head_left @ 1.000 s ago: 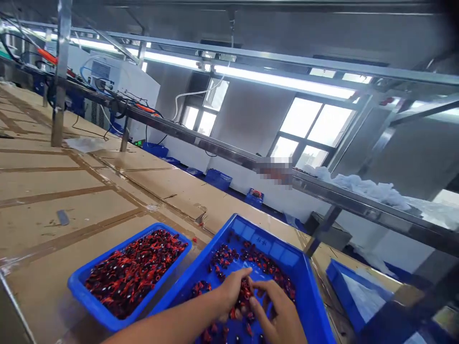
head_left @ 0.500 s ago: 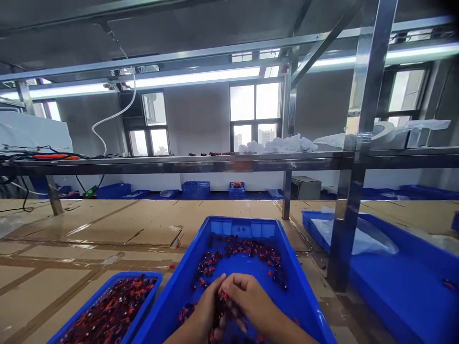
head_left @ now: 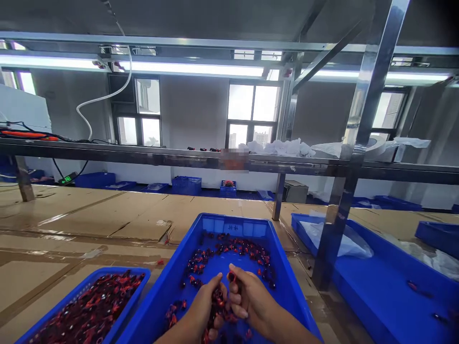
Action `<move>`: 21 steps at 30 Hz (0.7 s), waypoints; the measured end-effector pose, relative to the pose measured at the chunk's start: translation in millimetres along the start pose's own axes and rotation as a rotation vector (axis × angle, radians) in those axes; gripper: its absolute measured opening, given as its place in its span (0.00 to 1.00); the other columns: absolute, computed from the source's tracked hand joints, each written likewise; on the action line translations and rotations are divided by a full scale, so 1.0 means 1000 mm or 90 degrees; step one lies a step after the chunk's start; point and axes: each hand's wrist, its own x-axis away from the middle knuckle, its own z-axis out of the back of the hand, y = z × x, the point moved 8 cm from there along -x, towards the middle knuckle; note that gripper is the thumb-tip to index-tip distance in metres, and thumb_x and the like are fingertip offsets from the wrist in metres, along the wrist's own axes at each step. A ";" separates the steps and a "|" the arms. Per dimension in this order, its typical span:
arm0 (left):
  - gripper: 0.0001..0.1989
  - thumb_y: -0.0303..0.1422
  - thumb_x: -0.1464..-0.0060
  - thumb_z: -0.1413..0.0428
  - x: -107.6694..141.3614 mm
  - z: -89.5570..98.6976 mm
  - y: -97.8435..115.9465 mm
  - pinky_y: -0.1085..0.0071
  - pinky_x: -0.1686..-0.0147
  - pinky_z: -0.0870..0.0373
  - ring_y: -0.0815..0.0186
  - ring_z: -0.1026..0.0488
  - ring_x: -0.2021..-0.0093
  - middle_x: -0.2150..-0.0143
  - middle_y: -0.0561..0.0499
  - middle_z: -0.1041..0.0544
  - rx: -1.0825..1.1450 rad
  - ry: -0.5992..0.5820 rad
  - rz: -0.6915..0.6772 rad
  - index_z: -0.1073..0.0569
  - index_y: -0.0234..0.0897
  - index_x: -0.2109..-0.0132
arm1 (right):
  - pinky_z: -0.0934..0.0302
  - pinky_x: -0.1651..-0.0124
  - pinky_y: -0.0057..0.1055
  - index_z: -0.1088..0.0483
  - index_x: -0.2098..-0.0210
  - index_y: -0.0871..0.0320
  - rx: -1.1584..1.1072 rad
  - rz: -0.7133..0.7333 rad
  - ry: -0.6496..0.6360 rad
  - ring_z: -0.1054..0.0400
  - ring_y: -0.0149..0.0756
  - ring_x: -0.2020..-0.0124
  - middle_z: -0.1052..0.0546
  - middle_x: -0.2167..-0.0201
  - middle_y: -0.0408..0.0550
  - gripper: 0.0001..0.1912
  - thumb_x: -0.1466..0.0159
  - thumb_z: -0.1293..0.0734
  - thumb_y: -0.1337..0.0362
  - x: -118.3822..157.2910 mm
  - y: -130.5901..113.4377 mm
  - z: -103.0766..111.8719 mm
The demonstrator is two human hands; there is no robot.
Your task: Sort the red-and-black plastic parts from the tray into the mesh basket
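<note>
In the head view, the left hand [head_left: 204, 306] is cupped around a clump of small glossy red-and-black pieces [head_left: 218, 297], its fingers curled beneath them. Just beside it, the right hand [head_left: 253, 296] pinches a single dark round-ended piece with red on it [head_left: 232, 276] between thumb and index finger, the other fingers bent inward.

Both hands are over the near half of a deep rectangular blue plastic tray [head_left: 294, 282]. More of the red-and-black pieces lie inside it in a loose arc along the far end and the sides, around a bare patch of blue floor; others lie under the hands.

To the left of the tray, near it, a smaller blue plastic basket [head_left: 145, 273] is heaped with similar pieces. To the right, beyond a shiny upright metal post [head_left: 332, 239], a long blue plastic tray [head_left: 373, 282] holds a translucent white plastic sheet [head_left: 333, 237] and a few dark pieces. All stand on a counter covered in taped brown cardboard [head_left: 139, 208].
</note>
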 end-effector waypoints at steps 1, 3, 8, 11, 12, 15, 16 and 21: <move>0.26 0.57 0.50 0.53 0.003 -0.001 0.002 0.80 0.90 0.57 0.74 0.44 0.89 0.78 0.52 0.30 0.007 -0.001 -0.003 0.35 0.37 0.74 | 0.61 0.87 0.20 0.38 0.72 0.58 0.010 -0.010 0.005 0.49 0.21 0.86 0.39 0.82 0.35 0.21 0.46 0.31 0.47 0.000 0.001 0.002; 0.26 0.57 0.49 0.53 0.006 -0.001 0.006 0.81 0.90 0.58 0.75 0.45 0.89 0.78 0.52 0.30 0.015 -0.002 -0.015 0.35 0.37 0.73 | 0.61 0.87 0.20 0.38 0.71 0.58 0.036 -0.034 0.009 0.47 0.23 0.84 0.38 0.80 0.37 0.19 0.43 0.35 0.48 0.000 0.003 0.006; 0.26 0.58 0.49 0.54 0.006 0.005 0.016 0.81 0.89 0.59 0.77 0.46 0.88 0.76 0.54 0.31 0.073 -0.007 -0.057 0.35 0.38 0.71 | 0.67 0.86 0.22 0.35 0.69 0.57 0.162 -0.024 0.017 0.54 0.22 0.87 0.37 0.79 0.36 0.15 0.43 0.37 0.51 -0.001 0.002 0.013; 0.23 0.56 0.50 0.50 0.004 0.013 0.020 0.82 0.88 0.58 0.77 0.45 0.86 0.77 0.55 0.32 0.130 0.009 -0.073 0.35 0.39 0.70 | 0.63 0.81 0.23 0.33 0.75 0.59 0.275 0.078 0.042 0.55 0.22 0.84 0.41 0.84 0.34 0.15 0.47 0.29 0.54 0.000 -0.006 0.012; 0.22 0.55 0.51 0.48 0.004 0.016 0.023 0.82 0.88 0.57 0.77 0.45 0.86 0.78 0.56 0.33 0.135 0.019 -0.095 0.34 0.38 0.70 | 0.62 0.80 0.23 0.32 0.76 0.59 0.353 0.126 0.055 0.53 0.23 0.83 0.41 0.84 0.34 0.14 0.48 0.28 0.55 0.001 -0.010 0.009; 0.19 0.50 0.53 0.44 0.005 0.020 0.033 0.81 0.89 0.54 0.76 0.45 0.86 0.82 0.58 0.37 0.101 0.047 -0.186 0.34 0.38 0.71 | 0.60 0.78 0.26 0.28 0.76 0.59 0.613 0.231 0.103 0.51 0.26 0.82 0.41 0.87 0.35 0.13 0.46 0.29 0.55 0.007 -0.017 0.000; 0.18 0.49 0.53 0.44 0.005 0.020 0.034 0.80 0.90 0.53 0.75 0.45 0.86 0.82 0.58 0.38 0.082 0.051 -0.208 0.34 0.38 0.71 | 0.60 0.78 0.27 0.28 0.76 0.59 0.663 0.237 0.119 0.50 0.27 0.82 0.40 0.87 0.35 0.13 0.45 0.29 0.55 0.008 -0.016 -0.002; 0.17 0.47 0.52 0.45 0.002 0.017 0.031 0.80 0.92 0.53 0.75 0.47 0.88 0.83 0.60 0.40 0.019 0.078 -0.246 0.37 0.39 0.73 | 0.60 0.77 0.28 0.27 0.79 0.59 0.580 0.204 0.179 0.50 0.28 0.83 0.39 0.88 0.37 0.10 0.48 0.29 0.58 0.005 -0.009 0.004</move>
